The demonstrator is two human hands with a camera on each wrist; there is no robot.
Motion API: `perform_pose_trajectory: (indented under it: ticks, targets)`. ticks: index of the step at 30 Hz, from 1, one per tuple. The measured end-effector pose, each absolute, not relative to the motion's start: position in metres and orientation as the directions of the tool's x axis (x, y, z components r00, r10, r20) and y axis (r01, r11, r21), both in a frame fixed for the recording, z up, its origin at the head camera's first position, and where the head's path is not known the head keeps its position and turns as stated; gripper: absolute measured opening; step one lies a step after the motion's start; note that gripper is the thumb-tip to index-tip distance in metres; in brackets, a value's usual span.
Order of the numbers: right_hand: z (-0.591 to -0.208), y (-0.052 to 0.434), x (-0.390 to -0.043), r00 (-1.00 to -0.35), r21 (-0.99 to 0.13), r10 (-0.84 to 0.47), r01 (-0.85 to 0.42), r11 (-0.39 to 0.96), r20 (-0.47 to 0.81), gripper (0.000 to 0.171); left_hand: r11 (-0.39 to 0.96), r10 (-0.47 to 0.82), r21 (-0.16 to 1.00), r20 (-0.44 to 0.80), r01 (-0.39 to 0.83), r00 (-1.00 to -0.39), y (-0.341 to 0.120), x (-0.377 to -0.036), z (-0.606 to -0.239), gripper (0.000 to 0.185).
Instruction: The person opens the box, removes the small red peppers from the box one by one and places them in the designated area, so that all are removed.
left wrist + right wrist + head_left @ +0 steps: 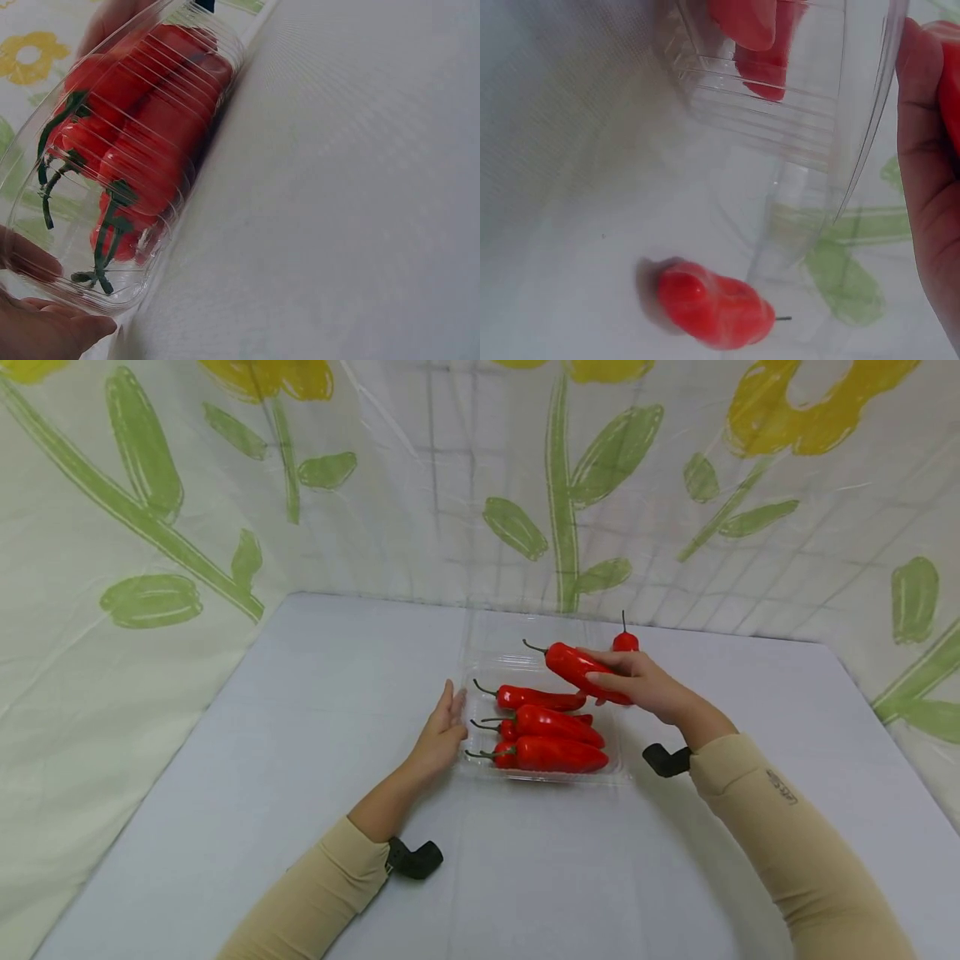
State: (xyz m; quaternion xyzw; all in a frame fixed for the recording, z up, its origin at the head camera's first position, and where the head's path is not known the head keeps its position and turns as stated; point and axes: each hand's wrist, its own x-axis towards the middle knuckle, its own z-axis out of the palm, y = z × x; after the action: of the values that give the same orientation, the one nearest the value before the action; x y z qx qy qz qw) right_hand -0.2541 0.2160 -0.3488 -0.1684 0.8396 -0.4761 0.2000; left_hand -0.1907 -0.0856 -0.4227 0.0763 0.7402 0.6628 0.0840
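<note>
While the white table (300, 760) lies wide on both sides, your work sits in the clear tray (480, 677), where several red peppers (558, 752) already lie. Your left hand (442, 735) rests flat-fingered against its near-left rim. Your right hand (637, 685), curled round one long pepper (577, 667), hovers over the far end; lowering it looks next. Mind the small pepper (625, 641) beyond.
</note>
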Motion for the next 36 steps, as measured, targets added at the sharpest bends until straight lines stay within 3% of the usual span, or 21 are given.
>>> perform_pose_trajectory:
  ticks: [8,18,36]
  targets:
    - [-0.352,0.229,-0.249,-0.911,-0.917,-0.375,0.007,0.399,-0.170,0.057,0.105,0.223,0.994,-0.020,0.004,-0.975,-0.085,-0.189,-0.422,0.073]
    - [-0.358,0.244,-0.244,-0.941,-0.979,-0.297,0.116,0.168,-0.163,0.064,0.099,0.226,0.995,-0.016,0.007,-0.974,-0.085,-0.189,-0.423,0.073]
    - [-0.368,0.273,-0.245,-0.968,-0.956,-0.116,0.241,-0.165,-0.224,0.068,0.119,0.220,0.993,-0.017,0.009,-0.975,-0.085,-0.190,-0.421,0.073]
